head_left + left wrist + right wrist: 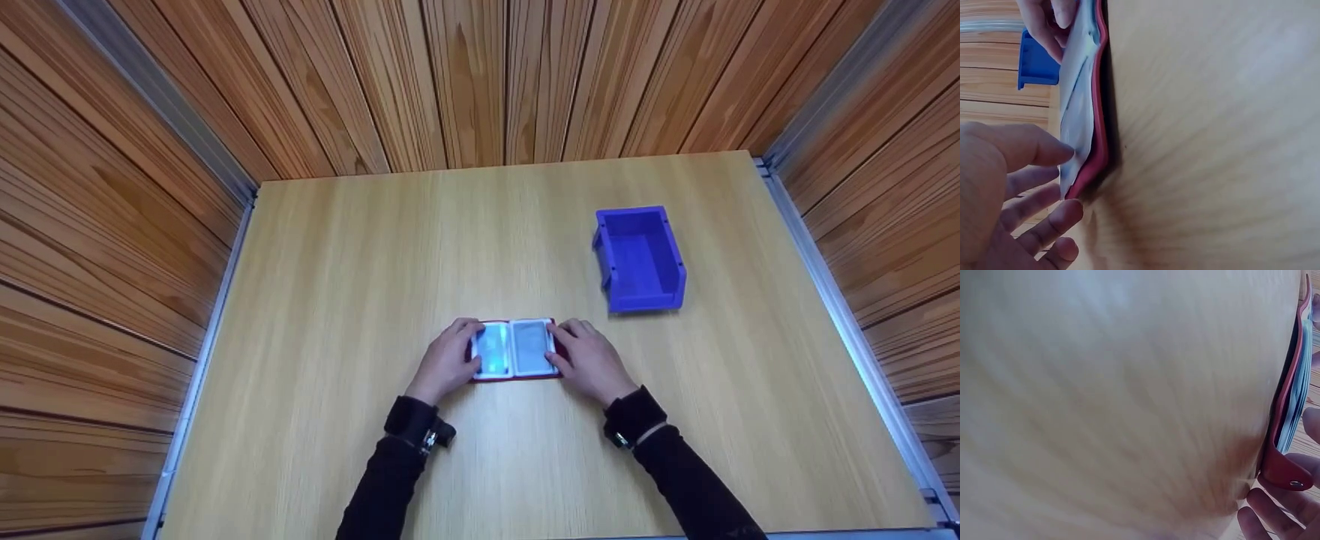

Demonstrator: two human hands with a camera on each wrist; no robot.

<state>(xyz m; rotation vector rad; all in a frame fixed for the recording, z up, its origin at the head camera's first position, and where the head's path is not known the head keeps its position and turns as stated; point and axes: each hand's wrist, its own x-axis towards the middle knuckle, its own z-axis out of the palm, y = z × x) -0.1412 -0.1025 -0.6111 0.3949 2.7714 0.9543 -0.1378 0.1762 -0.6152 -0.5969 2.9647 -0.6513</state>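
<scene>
Red card holder (pixel 513 349), spread open between the fingers: left hand (pixel 445 360) and right hand (pixel 592 361) pinch its opposite edges; should a thumb slip, the plastic sleeves (pixel 532 348) might flip over.

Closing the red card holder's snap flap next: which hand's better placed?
Right, probably. The right hand grips the card holder at its flap end, touching the snap flap; the left hand holds the opposite end.
</scene>
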